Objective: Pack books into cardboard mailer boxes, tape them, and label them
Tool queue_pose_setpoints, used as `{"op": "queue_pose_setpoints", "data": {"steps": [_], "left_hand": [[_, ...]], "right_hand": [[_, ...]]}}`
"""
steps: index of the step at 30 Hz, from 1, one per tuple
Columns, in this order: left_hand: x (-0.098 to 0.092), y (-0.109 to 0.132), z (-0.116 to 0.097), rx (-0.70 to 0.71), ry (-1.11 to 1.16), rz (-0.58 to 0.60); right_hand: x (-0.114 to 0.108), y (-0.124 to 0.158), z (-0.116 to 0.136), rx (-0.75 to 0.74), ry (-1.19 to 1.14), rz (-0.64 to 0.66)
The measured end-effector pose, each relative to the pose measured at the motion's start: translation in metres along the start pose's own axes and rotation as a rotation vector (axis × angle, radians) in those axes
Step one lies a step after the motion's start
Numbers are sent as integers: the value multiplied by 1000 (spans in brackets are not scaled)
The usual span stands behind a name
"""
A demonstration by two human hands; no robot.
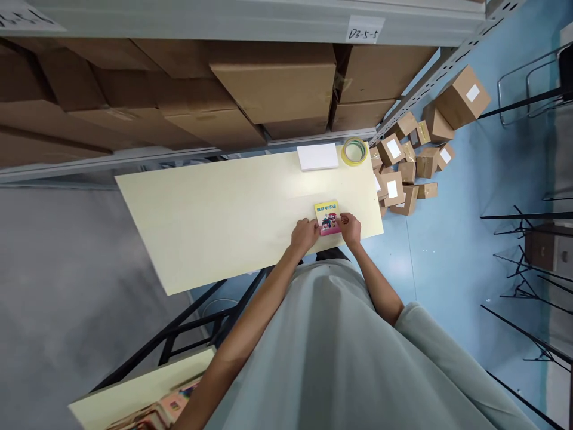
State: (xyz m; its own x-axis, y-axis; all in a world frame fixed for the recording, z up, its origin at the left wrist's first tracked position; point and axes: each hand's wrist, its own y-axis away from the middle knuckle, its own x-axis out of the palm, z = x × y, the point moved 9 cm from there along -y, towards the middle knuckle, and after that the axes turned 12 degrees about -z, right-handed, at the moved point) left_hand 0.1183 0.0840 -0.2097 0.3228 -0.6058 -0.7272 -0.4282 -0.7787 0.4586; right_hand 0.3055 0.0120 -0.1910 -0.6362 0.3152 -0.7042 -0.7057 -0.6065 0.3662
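Note:
A small book (pixel 327 215) with a yellow and pink cartoon cover lies face up near the front edge of the cream table (pixel 233 209). My left hand (pixel 305 235) is closed at the book's lower left corner, thumb and fingers against its edge. On the opposite side, my right hand (pixel 350 228) pinches the right edge with curled fingers. Beyond the book, a white stack of paper or flat box (pixel 318 157) rests at the table's back edge. Beside it lies a roll of yellowish tape (pixel 354 151).
A metal shelf (pixel 268 21) packed with cardboard boxes (pixel 277 83) stands behind the table. Small cartons (pixel 396 185) are piled on the blue floor to the right. At lower left, another cream surface (pixel 147 382) holds several books (pixel 174 403). Black metal frames (pixel 532 215) stand far right.

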Motion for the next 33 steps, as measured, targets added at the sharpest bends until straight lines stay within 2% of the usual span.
{"op": "queue_pose_setpoints", "data": {"steps": [5, 12, 17, 21, 25, 27, 30, 33], "left_hand": [[2, -3, 0, -40, -27, -16], [3, -3, 0, -84, -21, -40], [1, 4, 1, -125, 57, -122], [3, 10, 7, -225, 133, -204], [5, 12, 9, -280, 164, -248], [6, 11, 9, -284, 179, -246], [5, 9, 10, -278, 207, -252], [3, 7, 12, -265, 226, -276]], "right_hand": [[-7, -6, -1, -9, 114, -99], [2, -12, 0, 38, 124, -92], [-5, -14, 6, -24, 212, -130], [-3, -16, 10, -81, 318, -97], [-4, -20, 17, -144, 293, -75], [-5, -21, 15, -109, 219, -47], [-5, -21, 8, 17, 74, -3], [-10, -18, 7, 78, 41, -24]]}}
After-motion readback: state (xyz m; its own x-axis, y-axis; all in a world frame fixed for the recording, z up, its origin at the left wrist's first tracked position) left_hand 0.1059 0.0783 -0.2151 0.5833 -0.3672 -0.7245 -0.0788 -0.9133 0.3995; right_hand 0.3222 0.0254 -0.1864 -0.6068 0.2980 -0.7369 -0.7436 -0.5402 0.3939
